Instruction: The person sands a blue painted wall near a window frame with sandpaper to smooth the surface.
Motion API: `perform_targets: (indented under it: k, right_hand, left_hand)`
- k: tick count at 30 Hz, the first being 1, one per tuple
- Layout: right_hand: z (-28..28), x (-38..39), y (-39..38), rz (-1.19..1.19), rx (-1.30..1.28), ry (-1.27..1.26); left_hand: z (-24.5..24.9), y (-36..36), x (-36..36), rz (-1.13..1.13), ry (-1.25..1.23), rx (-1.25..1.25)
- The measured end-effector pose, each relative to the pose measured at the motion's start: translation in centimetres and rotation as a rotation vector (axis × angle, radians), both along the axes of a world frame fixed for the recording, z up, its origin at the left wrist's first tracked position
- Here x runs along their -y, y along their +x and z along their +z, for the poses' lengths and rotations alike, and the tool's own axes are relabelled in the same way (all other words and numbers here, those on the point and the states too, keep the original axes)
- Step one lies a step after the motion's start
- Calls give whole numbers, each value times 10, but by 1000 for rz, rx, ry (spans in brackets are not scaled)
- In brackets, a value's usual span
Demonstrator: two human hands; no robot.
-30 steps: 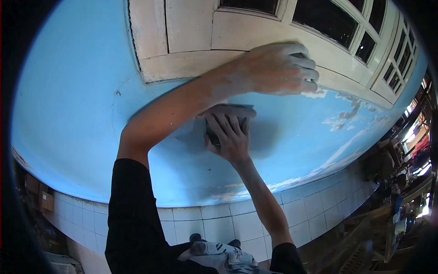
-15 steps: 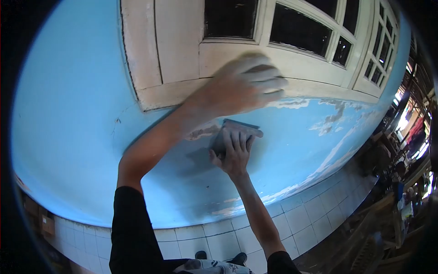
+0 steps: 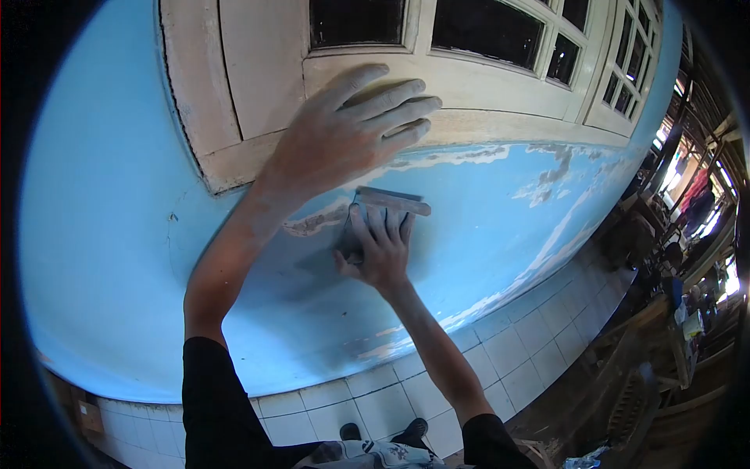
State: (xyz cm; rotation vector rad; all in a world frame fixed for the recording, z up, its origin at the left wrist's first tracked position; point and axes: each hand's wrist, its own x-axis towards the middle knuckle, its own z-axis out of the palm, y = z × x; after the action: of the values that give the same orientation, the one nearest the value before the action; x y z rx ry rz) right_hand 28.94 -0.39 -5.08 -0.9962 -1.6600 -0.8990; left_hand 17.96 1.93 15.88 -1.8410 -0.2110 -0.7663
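Note:
Against the cream window frame [image 3: 500, 121] my left hand [image 3: 344, 137] rests with its fingers spread, dusted with grey powder and holding nothing. Below and to the right of it, my right hand [image 3: 381, 250] grips a flat grey block [image 3: 391, 201] and presses it on the blue wall [image 3: 94, 234]. The fingers lie over the block, whose upper edge shows above them. Just left of the block is a bare grey patch [image 3: 316, 220] with a pale border. The palm side of both hands is hidden.
Dark window panes [image 3: 486, 35] are above. Pale patches [image 3: 558, 172] mark the wall at right. White tiles [image 3: 383, 406] run along the wall's foot, near my shoes [image 3: 350, 431]. Wooden items and clutter [image 3: 672, 313] stand at the far right.
My left hand, blurred before, now lies still-looking and flat on the frame. The view has shifted, so wall, window and both hands appear farther left. The right hand keeps its hold on the block.

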Motion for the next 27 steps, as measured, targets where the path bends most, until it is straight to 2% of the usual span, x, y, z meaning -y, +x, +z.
perform_targets:
  k: [1, 3, 4, 5, 7, 8, 9, 11, 12, 15, 16, 17, 19, 21, 23, 25, 27]
  right_hand:
    - [11, 3, 8, -5, 0, 1]
    - [38, 6, 23, -60, -344, -144]
    - [49, 4, 18, -70, -568, -44]
    - [46, 5, 12, -74, -568, -47]
    - [33, 13, -2, -98, -371, -124]
    - [10, 12, 1, -34, -228, -112]
    - [11, 13, 9, -54, -228, -102]
    - [14, 14, 27, -72, -451, -165]
    - [31, 8, 31, -80, -649, -98]
    - [54, 5, 20, -165, -750, -88]
    - [40, 9, 6, -216, -587, -158]
    - [21, 11, 2, -222, -593, -159]
    - [-2, 11, 1, -231, -247, -172]
    - [20, 10, 28, -187, -248, -198]
    - [60, 14, 38, -94, -749, 7]
    - [54, 10, 30, -121, -737, 6]
    - [24, 16, 12, -125, -385, -51]
  left_hand:
    - [-1, 1, 0, 9, -13, 5]
    - [-1, 2, 0, 13, -12, 13]
    - [-2, 2, 0, 19, -18, 16]
    - [-2, 2, 0, 16, -22, 15]
    - [-2, 3, 1, 57, 20, 12]
    - [-3, 3, 2, 39, 17, 7]
    - [-3, 2, 2, 45, 8, 8]
    - [-2, 3, 1, 34, 8, 11]
    - [-2, 4, 1, 23, -31, 13]
    - [1, 6, 2, 6, -88, -1]
    - [0, 5, 3, 14, -110, -16]
    - [-2, 5, 3, 9, -112, -21]
    - [-2, 5, 1, 24, -89, -20]
    - [0, 6, 5, 21, -96, -22]
    - [2, 7, 5, 23, -110, -19]
    - [0, 7, 4, 26, -123, -12]
    - [-1, 7, 3, 24, -103, -13]
